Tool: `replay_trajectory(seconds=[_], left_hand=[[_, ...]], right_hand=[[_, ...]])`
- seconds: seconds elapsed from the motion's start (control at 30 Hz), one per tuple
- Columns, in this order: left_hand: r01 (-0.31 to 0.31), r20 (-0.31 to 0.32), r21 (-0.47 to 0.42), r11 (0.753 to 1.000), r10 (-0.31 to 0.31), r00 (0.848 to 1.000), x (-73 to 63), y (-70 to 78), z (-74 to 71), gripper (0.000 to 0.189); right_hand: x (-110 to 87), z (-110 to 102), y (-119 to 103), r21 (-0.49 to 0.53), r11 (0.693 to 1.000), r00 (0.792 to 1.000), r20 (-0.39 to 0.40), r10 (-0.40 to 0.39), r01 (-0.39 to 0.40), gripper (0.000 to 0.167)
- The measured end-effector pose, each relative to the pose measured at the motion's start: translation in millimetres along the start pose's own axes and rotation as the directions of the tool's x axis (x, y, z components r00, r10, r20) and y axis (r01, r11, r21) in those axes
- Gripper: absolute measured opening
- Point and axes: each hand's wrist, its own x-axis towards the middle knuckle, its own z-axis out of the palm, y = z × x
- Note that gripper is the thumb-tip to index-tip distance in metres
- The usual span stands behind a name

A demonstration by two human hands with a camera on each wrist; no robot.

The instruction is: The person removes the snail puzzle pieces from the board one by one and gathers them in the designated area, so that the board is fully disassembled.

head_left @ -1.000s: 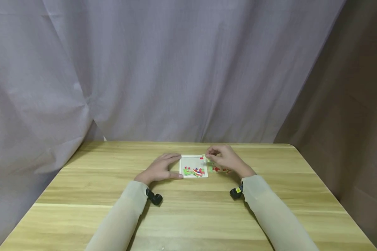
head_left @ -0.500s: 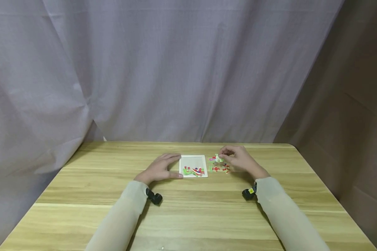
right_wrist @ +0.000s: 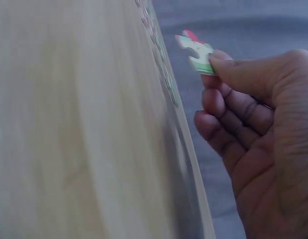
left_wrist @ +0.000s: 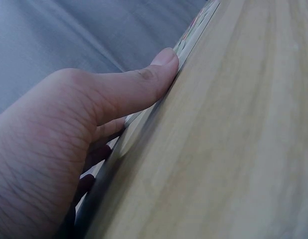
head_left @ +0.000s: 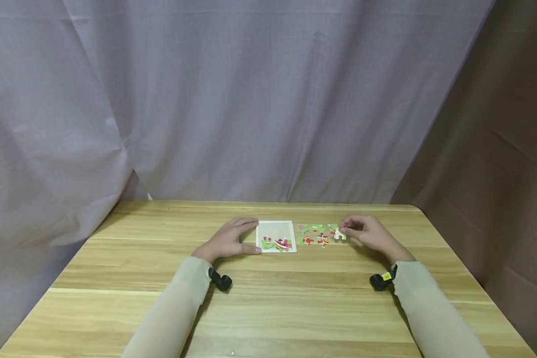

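Note:
My left hand [head_left: 229, 240] rests at the left side of a white-rimmed puzzle tray [head_left: 294, 235], thumb at the near corner and fingertips at the far one. In the left wrist view the straight thumb [left_wrist: 139, 87] touches the tray's rim. A heap of loose puzzle pieces [head_left: 275, 244] lies in the near part of the tray. Between thumb and index finger my right hand [head_left: 370, 234] pinches a puzzle piece [right_wrist: 199, 54], pale with red and green edges. It is raised off the table at the right end of several laid-out pieces [head_left: 311, 240].
The laid-out pieces form rows on the wooden table [head_left: 286, 303], just right of the tray. Behind the table's far edge hangs a grey curtain [head_left: 232, 109]. A darker curtain [head_left: 514, 164] hangs along the right.
My right hand has moved right, from the tray's far right corner past the laid-out pieces, carrying the puzzle piece. The left hand and tray have stayed put.

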Motion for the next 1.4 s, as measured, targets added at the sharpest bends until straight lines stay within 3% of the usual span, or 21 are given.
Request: replay_trajectory(seconds=[0.2,0.63,0.87,1.1,1.4], left_hand=[[-0.006,0.002,0.003,1.0,0.006,1.0,-0.6,0.6,0.3,0.095],[-0.012,-0.016,-0.005,1.0,0.012,1.0,-0.3,1.4,-1.8,0.095],[-0.013,-0.009,-0.008,1.0,0.013,1.0,-0.1,0.5,-1.4,0.096],[-0.011,-0.004,-0.009,1.0,0.011,1.0,-0.1,0.7,-2.0,0.096],[-0.014,-0.007,-0.002,1.0,0.014,1.0,-0.3,1.2,-1.4,0.095]], right_hand=[[-6.0,-5.4,11.4,0.031,0.999,0.999,0.035,0.01,-0.011,0.006],[-4.5,-5.0,9.5,-0.003,0.999,0.994,0.098,0.038,-0.038,0.008],[-4.9,-3.8,13.4,0.017,1.0,0.992,0.127,-0.01,0.008,0.007],[-4.9,-3.2,7.9,0.006,1.0,0.991,0.131,0.009,-0.009,0.006],[-3.6,2.0,9.5,-0.023,0.999,0.993,0.116,-0.021,0.024,0.004]])
